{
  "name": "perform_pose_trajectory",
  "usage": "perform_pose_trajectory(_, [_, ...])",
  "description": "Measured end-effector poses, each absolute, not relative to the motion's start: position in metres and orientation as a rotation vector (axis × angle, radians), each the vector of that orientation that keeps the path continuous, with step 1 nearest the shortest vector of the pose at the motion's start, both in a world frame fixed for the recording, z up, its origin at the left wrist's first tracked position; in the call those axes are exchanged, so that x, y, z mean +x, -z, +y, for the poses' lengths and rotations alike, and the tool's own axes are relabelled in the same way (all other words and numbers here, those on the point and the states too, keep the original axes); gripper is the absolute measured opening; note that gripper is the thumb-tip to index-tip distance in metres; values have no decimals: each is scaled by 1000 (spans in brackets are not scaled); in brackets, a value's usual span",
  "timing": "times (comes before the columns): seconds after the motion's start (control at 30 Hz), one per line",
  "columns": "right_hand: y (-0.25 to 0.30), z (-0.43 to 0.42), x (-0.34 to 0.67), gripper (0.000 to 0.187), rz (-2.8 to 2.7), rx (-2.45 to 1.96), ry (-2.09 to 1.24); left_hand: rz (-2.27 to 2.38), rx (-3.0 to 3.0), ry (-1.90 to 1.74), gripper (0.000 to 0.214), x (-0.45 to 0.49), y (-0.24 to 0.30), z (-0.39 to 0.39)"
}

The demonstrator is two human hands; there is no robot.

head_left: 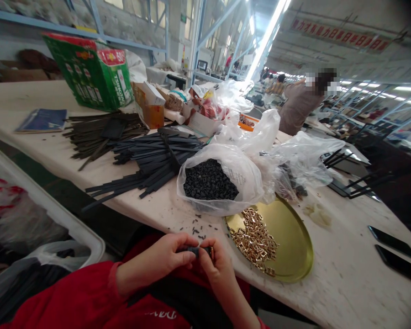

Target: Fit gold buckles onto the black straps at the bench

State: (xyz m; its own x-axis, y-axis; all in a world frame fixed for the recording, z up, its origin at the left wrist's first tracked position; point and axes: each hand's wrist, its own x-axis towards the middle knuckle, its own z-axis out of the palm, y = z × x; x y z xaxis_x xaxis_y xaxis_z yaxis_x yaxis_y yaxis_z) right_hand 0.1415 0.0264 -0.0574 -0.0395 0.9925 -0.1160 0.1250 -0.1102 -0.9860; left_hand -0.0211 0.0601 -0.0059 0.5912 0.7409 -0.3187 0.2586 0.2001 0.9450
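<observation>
Both my hands meet over my lap at the table's near edge. My left hand [164,259] pinches one end of a short black strap piece [193,250], and my right hand [216,264] pinches the other end, with a small gold fitting at its fingertips. Just beyond them a round gold tray [294,237] holds a heap of small gold clips [255,240]. A clear plastic bag [250,183] full of small black beads [208,182] sits behind the hands. Loose black strips [150,160] lie spread over the table to the left.
A green carton [92,71], a blue booklet [43,120] and small cardboard boxes [150,107] stand at the back left. A white bin [55,214] with bags is at my left. Two dark phones [393,244] lie at the right. Another person [301,103] works farther back.
</observation>
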Motion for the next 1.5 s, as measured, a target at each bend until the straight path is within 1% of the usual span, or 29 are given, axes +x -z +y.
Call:
perform_pose_trajectory(0.03, [57, 23, 143, 11, -1380, -1369, -1253, 947, 1401, -411, 32, -20, 6, 60])
perform_pose_trajectory(0.1, [57, 18, 144, 11, -1507, -1372, -1186, 976, 1443, -388, 30, -17, 6, 58])
perform_pose_trajectory(0.17, [59, 14, 144, 11, -1541, -1376, -1121, 961, 1426, -363, 29, -17, 5, 56])
perform_pose_trajectory(0.3, [63, 8, 143, 15, -1516, -1365, -1109, 932, 1377, -300, 36, -23, 5, 53])
perform_pose_trajectory(0.53, [52, -5, 140, 21, -1533, -1196, -1350, 969, 1441, -315, 31, -24, 5, 47])
perform_pose_trajectory(0.73, [32, -3, 144, 24, -1524, -1148, -1437, 964, 1551, -247, 45, -26, -19, 45])
perform_pose_trajectory(0.9, [32, 1, 136, 31, -1479, -1124, -1505, 971, 1664, -244, 48, -28, -22, 49])
perform_pose_trajectory(0.93, [36, 5, 136, 32, -1454, -1144, -1471, 979, 1717, -269, 46, -28, -18, 53])
perform_pose_trajectory(1.0, [48, 19, 138, 33, -1435, -1247, -1297, 1057, 1880, -328, 40, -30, -6, 67])
perform_pose_trajectory(1.13, [72, 63, 150, 28, -1654, -1513, -708, 1380, 2226, -377, 29, -30, 26, 109])
perform_pose_trajectory(1.2, [82, 83, 156, 25, -1847, -1599, -396, 1420, 2276, -393, 23, -24, 40, 127])
perform_pose_trajectory(1.3, [101, 99, 160, 24, -2055, -1624, 18, 1411, 2357, -419, 18, -18, 53, 144])
perform_pose_trajectory(1.4, [120, 103, 163, 27, -2079, -1528, 208, 1465, 2403, -458, 19, -29, 53, 158])
perform_pose_trajectory(1.5, [134, 104, 169, 30, -2082, -1460, 239, 1722, 2343, -462, 22, -58, 45, 184])
